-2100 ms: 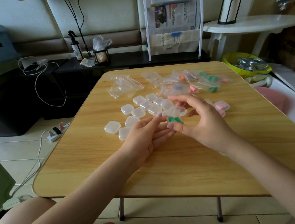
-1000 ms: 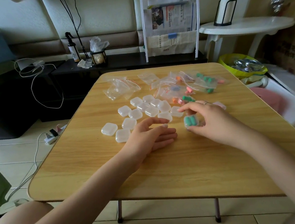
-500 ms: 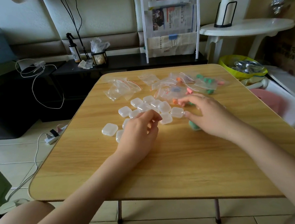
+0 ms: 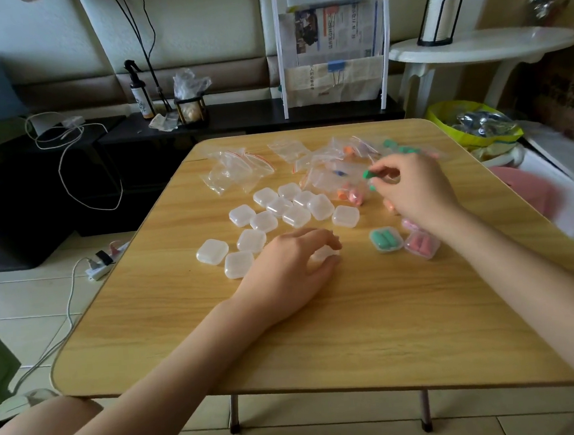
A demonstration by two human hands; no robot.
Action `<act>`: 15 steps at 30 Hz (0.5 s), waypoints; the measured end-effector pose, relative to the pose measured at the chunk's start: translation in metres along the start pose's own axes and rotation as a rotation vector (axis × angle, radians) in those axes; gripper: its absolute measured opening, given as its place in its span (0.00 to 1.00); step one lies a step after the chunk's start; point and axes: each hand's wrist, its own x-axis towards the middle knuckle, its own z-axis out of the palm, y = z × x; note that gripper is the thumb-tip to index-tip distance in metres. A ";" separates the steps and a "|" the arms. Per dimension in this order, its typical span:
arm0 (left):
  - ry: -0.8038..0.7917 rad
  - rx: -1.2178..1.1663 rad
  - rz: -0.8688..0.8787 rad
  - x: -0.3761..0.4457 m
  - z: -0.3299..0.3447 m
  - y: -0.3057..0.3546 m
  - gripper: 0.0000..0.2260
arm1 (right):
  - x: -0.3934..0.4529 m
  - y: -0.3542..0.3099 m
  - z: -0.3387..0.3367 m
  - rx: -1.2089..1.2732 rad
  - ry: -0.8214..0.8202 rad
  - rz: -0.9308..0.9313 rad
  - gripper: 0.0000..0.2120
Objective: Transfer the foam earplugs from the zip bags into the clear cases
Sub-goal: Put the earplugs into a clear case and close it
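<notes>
Several empty clear cases (image 4: pixel 280 214) lie clustered mid-table. My left hand (image 4: pixel 292 261) rests over one clear case (image 4: pixel 324 254), fingers curled on it. My right hand (image 4: pixel 413 186) is raised over the zip bags (image 4: pixel 337 179) and pinches a green foam earplug (image 4: pixel 368 174) between thumb and fingers. A closed case with green earplugs (image 4: pixel 386 239) and another with pink earplugs (image 4: pixel 421 245) sit by my right wrist. More bags with orange, pink and green earplugs lie at the far right of the table.
Empty zip bags (image 4: pixel 233 170) are piled at the far left of the wooden table (image 4: pixel 322 334). Behind stand a newspaper rack (image 4: pixel 330 42), a white round table (image 4: pixel 481 45) and a yellow bin (image 4: pixel 474 123). Cables and a power strip lie on the floor, left.
My right hand set the green-filled case down beside the pink one, then rose to the bags and picked up a green earplug. My left hand took a clear case from the cluster.
</notes>
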 end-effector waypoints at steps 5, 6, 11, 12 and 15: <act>0.083 -0.214 -0.046 -0.002 -0.001 0.016 0.05 | -0.007 -0.005 -0.030 0.397 0.120 0.035 0.10; 0.105 -0.314 -0.123 -0.001 -0.003 0.020 0.05 | -0.016 -0.008 -0.037 0.395 0.112 -0.016 0.10; 0.092 -1.028 -0.524 0.004 -0.016 0.035 0.16 | -0.072 -0.028 -0.037 0.187 -0.081 -0.317 0.12; 0.092 -1.047 -0.547 0.003 -0.017 0.036 0.15 | -0.080 -0.028 -0.032 0.113 -0.077 -0.377 0.12; 0.108 -1.002 -0.592 -0.001 -0.018 0.034 0.08 | -0.097 -0.027 -0.019 0.072 -0.062 -0.388 0.14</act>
